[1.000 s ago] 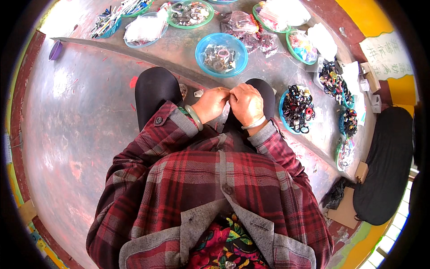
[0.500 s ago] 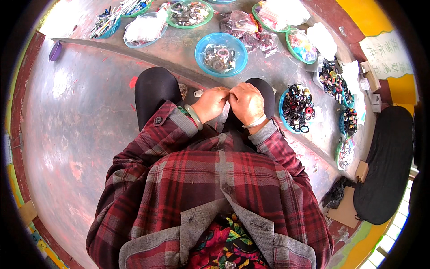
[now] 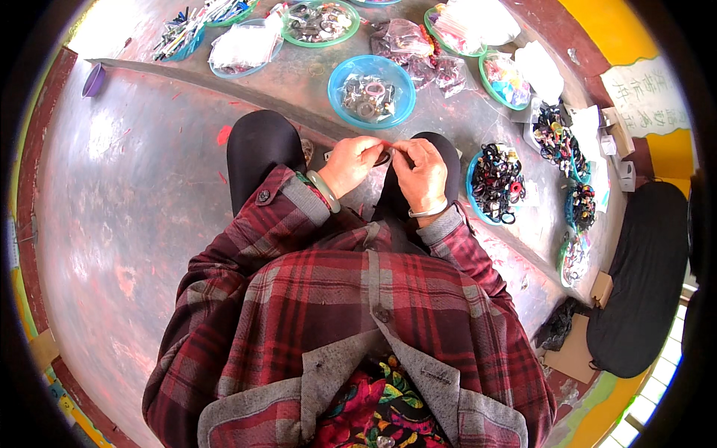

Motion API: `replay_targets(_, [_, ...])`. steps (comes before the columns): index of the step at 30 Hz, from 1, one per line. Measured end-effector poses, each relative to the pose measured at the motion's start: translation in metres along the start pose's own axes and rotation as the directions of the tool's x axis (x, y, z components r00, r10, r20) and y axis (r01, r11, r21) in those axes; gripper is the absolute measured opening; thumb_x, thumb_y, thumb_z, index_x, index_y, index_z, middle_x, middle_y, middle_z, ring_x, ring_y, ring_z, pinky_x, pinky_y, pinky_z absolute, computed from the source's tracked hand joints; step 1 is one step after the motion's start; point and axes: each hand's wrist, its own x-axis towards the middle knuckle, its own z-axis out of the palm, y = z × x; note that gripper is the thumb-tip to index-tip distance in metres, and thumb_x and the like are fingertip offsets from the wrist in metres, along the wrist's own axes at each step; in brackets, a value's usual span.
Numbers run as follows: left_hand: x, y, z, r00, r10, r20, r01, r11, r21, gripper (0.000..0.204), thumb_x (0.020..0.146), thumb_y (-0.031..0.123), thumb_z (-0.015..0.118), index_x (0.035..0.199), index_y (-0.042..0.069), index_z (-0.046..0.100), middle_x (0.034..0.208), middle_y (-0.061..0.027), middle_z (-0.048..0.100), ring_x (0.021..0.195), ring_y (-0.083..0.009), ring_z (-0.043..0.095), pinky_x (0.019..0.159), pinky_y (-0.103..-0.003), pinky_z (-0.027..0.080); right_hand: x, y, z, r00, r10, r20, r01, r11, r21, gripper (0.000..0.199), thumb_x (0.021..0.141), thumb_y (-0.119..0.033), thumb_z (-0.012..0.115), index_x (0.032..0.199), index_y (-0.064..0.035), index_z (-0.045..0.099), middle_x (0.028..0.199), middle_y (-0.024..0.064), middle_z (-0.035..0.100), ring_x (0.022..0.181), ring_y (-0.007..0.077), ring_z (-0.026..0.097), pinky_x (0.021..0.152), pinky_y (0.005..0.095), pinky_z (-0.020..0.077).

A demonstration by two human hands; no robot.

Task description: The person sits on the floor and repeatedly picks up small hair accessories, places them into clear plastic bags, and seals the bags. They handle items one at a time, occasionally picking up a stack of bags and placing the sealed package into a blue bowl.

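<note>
Two hands meet above the person's black-clad knees: the left hand [image 3: 349,162] and the right hand [image 3: 420,170], fingertips pinched together on a small dark ring-like piece [image 3: 384,155] held between them, too small to tell more. A pale green bangle [image 3: 323,191] circles the left wrist, a thin silver bangle [image 3: 427,213] the right. Just beyond the hands, a blue bowl [image 3: 371,92] of mixed rings sits on the grey floor [image 3: 134,194]. To the right, near the right hand, another blue bowl [image 3: 494,183] holds dark hair ties. Farther off lie a green-rimmed bowl [image 3: 320,21] and clear plastic bags [image 3: 407,41].
</note>
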Motion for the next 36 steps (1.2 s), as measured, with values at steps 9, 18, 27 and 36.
replay_targets(9, [-0.0008, -0.0017, 0.0003, 0.999, -0.002, 0.034, 0.003, 1.0, -0.031, 0.018, 0.086, 0.008, 0.051, 0.097, -0.004, 0.059, 0.081, -0.0125, 0.064, 0.075, -0.0115, 0.06, 0.065, -0.025, 0.048, -0.0002, -0.0038, 0.0024, 0.993, -0.121, -0.005, 0.12, 0.991, -0.053, 0.012, 0.068, -0.007, 0.062, 0.079, -0.0058, 0.063, 0.077, 0.0094, 0.061, 0.073, 0.0274, 0.058, 0.067, 0.0348, 0.0467])
replay_targets(18, [-0.0019, 0.0007, 0.002, 0.977, 0.195, 0.082, -0.205, 0.967, 0.153, 0.022, 0.077, 0.0, 0.052, 0.098, 0.0, 0.059, 0.09, -0.0194, 0.06, 0.084, -0.033, 0.059, 0.071, -0.034, 0.047, -0.0007, -0.0054, 0.0041, 0.988, -0.153, 0.033, 0.157, 0.961, -0.23, 0.006, 0.07, -0.013, 0.06, 0.071, -0.0072, 0.059, 0.071, 0.0092, 0.056, 0.067, 0.0278, 0.056, 0.063, 0.0369, 0.0447])
replay_targets(27, [-0.0016, -0.0011, 0.0038, 0.957, 0.274, 0.091, -0.287, 0.932, 0.219, 0.023, 0.075, -0.001, 0.051, 0.097, 0.0, 0.058, 0.092, -0.019, 0.06, 0.086, -0.035, 0.057, 0.074, -0.036, 0.046, 0.0005, -0.0098, 0.0076, 0.978, -0.176, 0.108, 0.206, 0.882, -0.424, 0.008, 0.071, -0.014, 0.058, 0.068, -0.008, 0.053, 0.069, 0.0082, 0.053, 0.066, 0.0268, 0.055, 0.06, 0.0373, 0.0437])
replay_targets(36, [-0.0015, -0.0052, 0.0051, 0.957, 0.283, 0.065, -0.29, 0.944, 0.155, 0.022, 0.076, -0.003, 0.05, 0.097, -0.001, 0.059, 0.091, -0.0186, 0.06, 0.084, -0.0322, 0.059, 0.073, -0.034, 0.047, 0.0034, -0.0043, 0.0064, 0.999, -0.027, 0.025, 0.03, 0.994, -0.11, 0.004, 0.066, -0.009, 0.058, 0.066, -0.0058, 0.058, 0.068, 0.0106, 0.057, 0.065, 0.0293, 0.056, 0.058, 0.0365, 0.0454])
